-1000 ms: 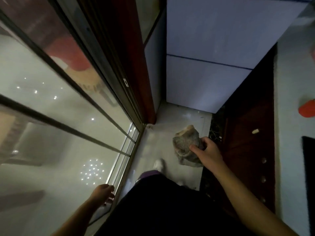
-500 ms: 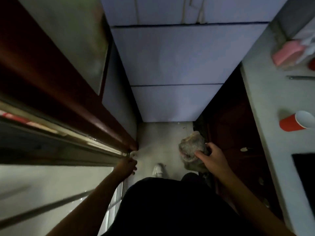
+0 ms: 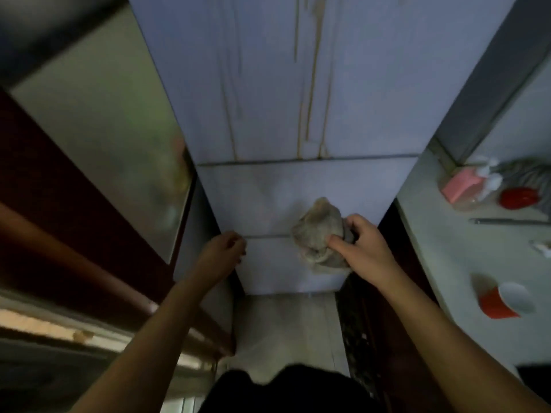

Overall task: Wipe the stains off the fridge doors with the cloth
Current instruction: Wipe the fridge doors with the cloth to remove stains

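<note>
Cloth (image 3: 317,234) was held bunched in the right hand (image 3: 365,248), thumb and fingers clamped on it, in front of the lower fridge doors (image 3: 268,198) near their right edge. Left hand (image 3: 222,253) was curled at the left edge. Whether anything was gripped could not be told. Brown drip stains (image 3: 311,84) ran higher up, well above it — firm, overlapping strokes down each streak would be called for.
</note>
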Tool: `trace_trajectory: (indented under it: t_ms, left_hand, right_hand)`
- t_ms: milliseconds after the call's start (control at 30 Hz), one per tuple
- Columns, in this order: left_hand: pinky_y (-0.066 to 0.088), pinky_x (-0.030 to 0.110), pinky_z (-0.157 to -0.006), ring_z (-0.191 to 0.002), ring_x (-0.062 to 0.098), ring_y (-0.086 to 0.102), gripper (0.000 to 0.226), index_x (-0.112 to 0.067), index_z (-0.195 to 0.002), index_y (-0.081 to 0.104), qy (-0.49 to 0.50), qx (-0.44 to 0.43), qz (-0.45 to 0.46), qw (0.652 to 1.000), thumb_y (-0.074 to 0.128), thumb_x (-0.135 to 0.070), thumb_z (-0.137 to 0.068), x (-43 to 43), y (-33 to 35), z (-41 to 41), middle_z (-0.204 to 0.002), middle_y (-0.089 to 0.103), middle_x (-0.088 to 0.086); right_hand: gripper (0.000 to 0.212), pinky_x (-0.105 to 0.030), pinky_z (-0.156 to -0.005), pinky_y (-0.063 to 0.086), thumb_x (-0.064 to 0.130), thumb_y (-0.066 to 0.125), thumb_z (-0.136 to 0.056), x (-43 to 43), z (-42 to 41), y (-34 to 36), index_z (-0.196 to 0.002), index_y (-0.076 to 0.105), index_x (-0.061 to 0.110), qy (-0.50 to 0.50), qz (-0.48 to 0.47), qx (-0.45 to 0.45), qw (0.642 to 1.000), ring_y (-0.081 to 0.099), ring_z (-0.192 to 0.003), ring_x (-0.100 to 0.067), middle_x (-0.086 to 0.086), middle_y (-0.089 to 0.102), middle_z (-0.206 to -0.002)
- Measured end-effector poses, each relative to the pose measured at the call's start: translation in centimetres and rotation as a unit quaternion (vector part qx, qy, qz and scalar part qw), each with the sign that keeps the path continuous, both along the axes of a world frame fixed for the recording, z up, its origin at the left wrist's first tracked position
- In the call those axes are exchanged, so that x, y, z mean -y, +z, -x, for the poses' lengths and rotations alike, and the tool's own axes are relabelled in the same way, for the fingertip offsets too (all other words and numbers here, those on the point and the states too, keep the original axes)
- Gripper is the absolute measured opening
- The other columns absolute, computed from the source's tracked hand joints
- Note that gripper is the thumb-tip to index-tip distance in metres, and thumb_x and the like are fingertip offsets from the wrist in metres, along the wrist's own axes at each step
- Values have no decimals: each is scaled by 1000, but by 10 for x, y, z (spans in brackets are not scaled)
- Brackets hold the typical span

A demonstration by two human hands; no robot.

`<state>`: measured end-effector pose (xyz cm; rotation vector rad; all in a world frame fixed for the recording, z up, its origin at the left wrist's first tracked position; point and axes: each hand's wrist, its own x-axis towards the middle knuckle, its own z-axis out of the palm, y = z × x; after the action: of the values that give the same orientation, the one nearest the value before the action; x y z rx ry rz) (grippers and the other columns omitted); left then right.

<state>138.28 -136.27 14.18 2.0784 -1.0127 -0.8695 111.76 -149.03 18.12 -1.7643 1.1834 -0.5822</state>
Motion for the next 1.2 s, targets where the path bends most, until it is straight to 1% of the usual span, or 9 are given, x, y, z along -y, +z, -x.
trace_trajectory:
  t_ms: [67, 167, 300, 467, 600, 767, 900, 1033, 1200]
  left_hand:
    - [59, 43, -80, -83, 26, 70, 30, -21, -92, 66, -5, 67, 49, 997, 51, -47, -87, 26, 61, -4, -88, 70, 3]
    - [54, 33, -78, -84, 16, 68, 26, -22, -105, 66, -8, 193, 134, 972, 51, -41, -97, 59, 156, -8, -92, 68, -4]
    - [52, 32, -79, -84, 12, 64, 21, -27, -110, 64, 10, 315, 214, 924, 51, -38, -99, 87, 261, -23, -97, 67, -7]
    - [51, 35, -89, -111, 15, 61, 41, -23, -128, 59, 47, 467, 314, 825, 43, -46, -99, 110, 369, -50, -127, 60, -6]
    - [51, 43, -94, -118, 31, 58, 56, -15, -128, 59, 105, 570, 349, 736, 34, -50, -92, 132, 426, -72, -135, 57, 8]
    - [49, 51, -99, -132, 38, 51, 61, -13, -140, 53, 122, 622, 321, 704, 36, -48, -93, 153, 431, -88, -149, 47, 18]
    - [45, 49, -106, -142, 35, 42, 63, -15, -145, 49, 109, 633, 331, 692, 35, -49, -94, 156, 423, -97, -157, 38, 15]
    - [38, 45, -112, -147, 30, 35, 64, -19, -151, 42, 99, 642, 326, 687, 33, -51, -96, 156, 419, -104, -162, 32, 12]
    - [39, 44, -112, -149, 28, 33, 64, -20, -152, 42, 85, 649, 319, 686, 34, -50, -96, 154, 419, -109, -163, 30, 11]
  right_hand:
    - [21, -39, -74, 52, 21, 78, -84, 26, -19, 59, -90, 59, 16, 21, 78, 41, 996, 64, -82, -16, 1, 67, -86]
    - [24, -25, -68, 47, 22, 79, -84, 56, -44, 157, -85, 56, 28, 54, 183, 103, 976, 57, -72, 1, 15, 63, -81]
    - [30, -17, -62, 42, 26, 79, -84, 82, -65, 274, -81, 51, 34, 67, 309, 167, 934, 55, -70, 3, 17, 59, -78]
    - [24, -23, -62, 45, 34, 77, -85, 109, -85, 389, -91, 55, 26, 48, 460, 178, 869, 59, -75, -1, 12, 63, -84]
    - [26, -32, -67, 50, 37, 74, -88, 133, -102, 465, -99, 54, 26, 21, 553, 144, 821, 60, -81, -6, 10, 64, -91]
    - [34, -35, -76, 54, 36, 74, -90, 166, -117, 491, -111, 49, 25, 5, 578, 135, 805, 62, -92, -16, 7, 62, -105]
    - [43, -29, -81, 52, 26, 76, -89, 173, -128, 484, -125, 53, 23, -14, 636, 191, 748, 59, -100, -12, 9, 50, -120]
    - [31, -34, -82, 56, 13, 72, -91, 180, -145, 471, -122, 70, 18, -24, 696, 223, 682, 60, -100, -13, 5, 58, -117]
    - [30, -42, -85, 53, 10, 71, -91, 190, -158, 460, -120, 75, 16, -43, 720, 222, 656, 60, -103, -17, 2, 66, -114]
